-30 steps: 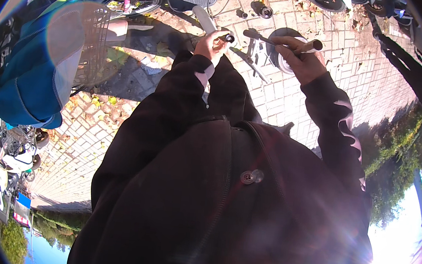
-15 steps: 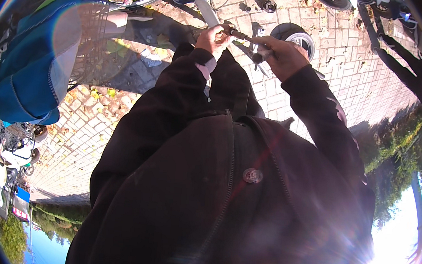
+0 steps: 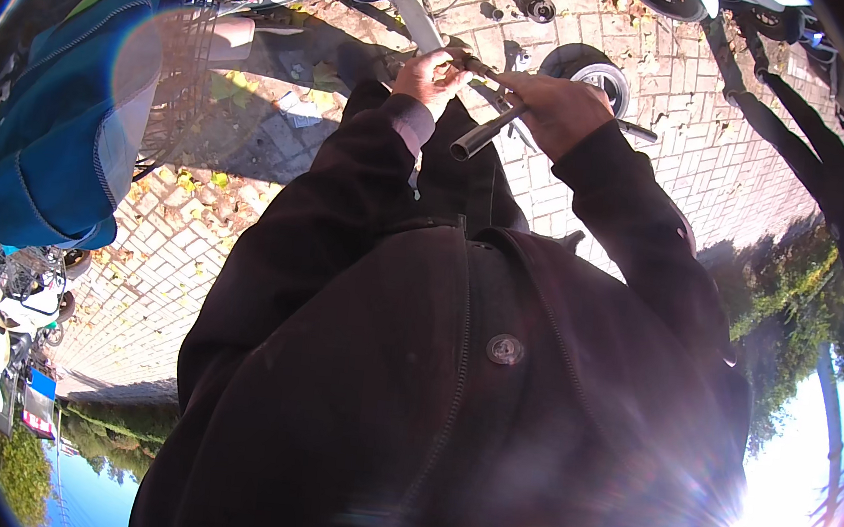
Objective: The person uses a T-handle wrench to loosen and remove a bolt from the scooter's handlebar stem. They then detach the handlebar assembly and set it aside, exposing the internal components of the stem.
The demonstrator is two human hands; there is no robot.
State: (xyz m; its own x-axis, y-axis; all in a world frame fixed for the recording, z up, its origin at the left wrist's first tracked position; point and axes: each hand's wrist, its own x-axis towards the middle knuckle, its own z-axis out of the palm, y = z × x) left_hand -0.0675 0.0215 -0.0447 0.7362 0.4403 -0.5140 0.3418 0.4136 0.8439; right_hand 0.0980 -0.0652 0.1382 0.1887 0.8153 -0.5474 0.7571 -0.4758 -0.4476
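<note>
The metal tube point(image 3: 490, 134) slants toward the lower left.

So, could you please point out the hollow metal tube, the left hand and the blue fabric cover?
Hollow metal tube point(image 3: 491, 132): head view, along its shaft.
Left hand point(image 3: 427, 82): head view, middle of the hand.
Blue fabric cover point(image 3: 63, 147): head view, its blue panel.

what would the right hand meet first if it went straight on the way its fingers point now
Most likely the left hand, which lies ahead of the right hand and its metal tool; depth is hard to judge from this single view.
</note>
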